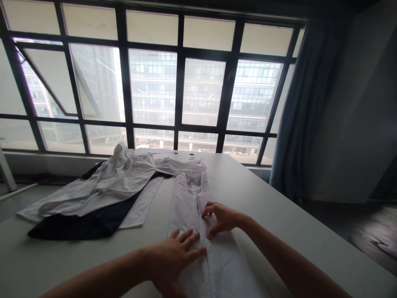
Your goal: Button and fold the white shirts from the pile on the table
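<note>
A white garment with a long front opening, which looks like a lab coat [182, 198], lies lengthwise on the white table in front of me. My left hand [176, 256] rests flat on its lower left part, fingers spread, the fingertips reaching the front edge. Farther up, my right hand [221, 219] touches the right side near the opening, with thumb and fingers apart and curved. The collar end points away from me, toward the window. Part of the near cloth is hidden under my left hand and forearm.
To the left lies a heap of white clothing [120, 178] over a dark navy garment [83, 223]. The white table [266, 215] runs back toward a large black-framed window [180, 91]. A blue-grey curtain [297, 136] hangs at the right.
</note>
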Available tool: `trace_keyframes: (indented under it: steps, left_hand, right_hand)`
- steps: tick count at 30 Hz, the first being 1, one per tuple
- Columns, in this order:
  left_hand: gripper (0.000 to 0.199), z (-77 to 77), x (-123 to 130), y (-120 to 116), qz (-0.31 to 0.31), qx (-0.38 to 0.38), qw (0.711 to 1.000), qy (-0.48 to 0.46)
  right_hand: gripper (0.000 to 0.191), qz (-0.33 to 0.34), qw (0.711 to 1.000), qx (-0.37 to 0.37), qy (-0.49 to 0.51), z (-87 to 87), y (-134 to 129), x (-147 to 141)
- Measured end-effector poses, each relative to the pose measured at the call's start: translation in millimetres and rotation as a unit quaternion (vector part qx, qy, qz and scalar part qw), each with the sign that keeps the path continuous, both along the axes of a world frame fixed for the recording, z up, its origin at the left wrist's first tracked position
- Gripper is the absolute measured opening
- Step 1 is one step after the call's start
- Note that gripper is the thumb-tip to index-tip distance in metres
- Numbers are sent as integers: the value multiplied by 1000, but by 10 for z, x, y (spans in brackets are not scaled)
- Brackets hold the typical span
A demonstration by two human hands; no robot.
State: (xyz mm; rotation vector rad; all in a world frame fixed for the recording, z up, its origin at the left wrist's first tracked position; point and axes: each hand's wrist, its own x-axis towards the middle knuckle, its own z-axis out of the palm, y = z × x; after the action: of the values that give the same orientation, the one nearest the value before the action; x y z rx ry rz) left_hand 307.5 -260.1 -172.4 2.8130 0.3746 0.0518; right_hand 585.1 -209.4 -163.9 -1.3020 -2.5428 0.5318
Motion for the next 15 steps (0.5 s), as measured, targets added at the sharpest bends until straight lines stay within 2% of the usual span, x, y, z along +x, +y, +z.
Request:
trace_keyframes:
  steps: [2, 4, 6, 8, 11, 13, 15]
  left_hand:
    - [88, 105, 7, 39, -17, -50, 998, -23]
    - [56, 172, 31, 186, 3, -77, 995, -70]
    - [39, 153, 74, 440, 47, -34, 991, -122]
    - [35, 57, 128, 763, 65, 43, 986, -148]
    - [36, -112, 219, 1264, 91, 139, 981, -103]
    - [37, -166, 281, 1549, 113, 173, 976, -68]
    - [33, -158, 340, 1779, 120, 191, 973, -52]
  right_hand:
    - [50, 23, 999, -25, 20, 12, -21, -4]
    - [32, 17, 999, -1, 41, 9, -50, -48]
    - [20, -5, 997, 62, 47, -14, -79, -121]
    - [19, -32, 992, 118, 36, -48, -105, -206]
    - [18, -59, 984, 166, 13, -87, -146, -317]
    - [19, -64, 980, 187, 3, -95, -181, -366]
    - [25, -62, 979, 196, 7, -90, -223, -393]
